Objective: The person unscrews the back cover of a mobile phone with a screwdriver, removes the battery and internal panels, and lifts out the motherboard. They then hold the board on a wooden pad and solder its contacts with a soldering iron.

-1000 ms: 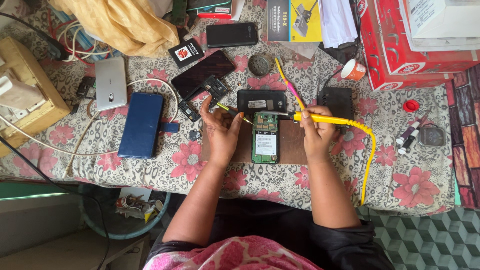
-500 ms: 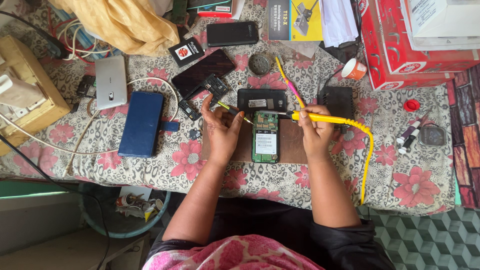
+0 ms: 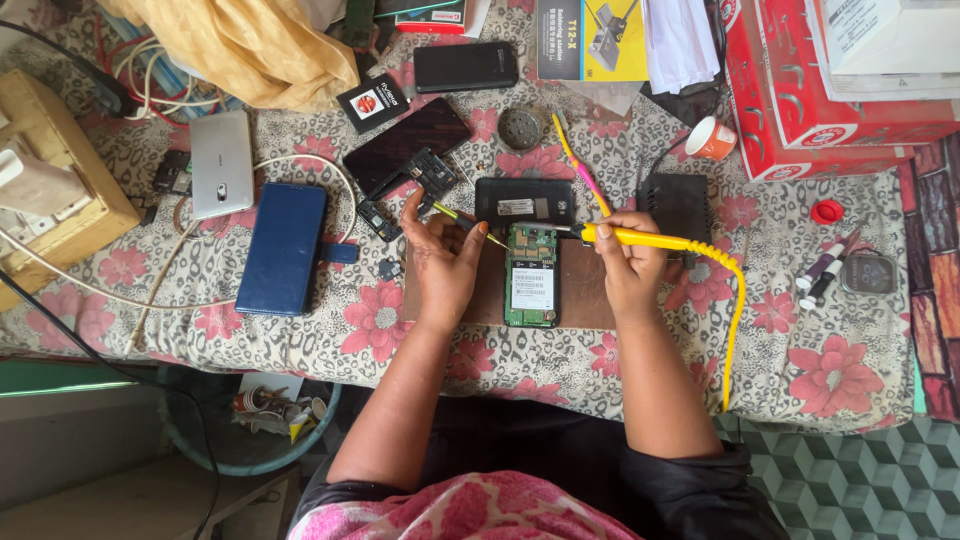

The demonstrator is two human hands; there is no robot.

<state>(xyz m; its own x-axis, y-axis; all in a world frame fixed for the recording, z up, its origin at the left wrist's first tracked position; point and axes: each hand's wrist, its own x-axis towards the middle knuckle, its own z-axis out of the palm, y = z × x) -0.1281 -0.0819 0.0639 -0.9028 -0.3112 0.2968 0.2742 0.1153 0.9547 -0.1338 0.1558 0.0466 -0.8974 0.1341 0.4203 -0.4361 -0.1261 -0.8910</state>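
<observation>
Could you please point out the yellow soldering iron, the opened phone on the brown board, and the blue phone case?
yellow soldering iron (image 3: 650, 238), head view, on the yellow handle beside the right hand.
opened phone (image 3: 530, 275), head view, on its exposed green board.
blue phone case (image 3: 283, 248), head view, on its flat cover.

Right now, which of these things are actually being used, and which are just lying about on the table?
In use:
left hand with thin yellow-green tweezers
right hand gripping yellow soldering iron
opened phone on brown mat

Lying about:
blue phone case
silver phone
black power bank
red boxes
red cap
</observation>
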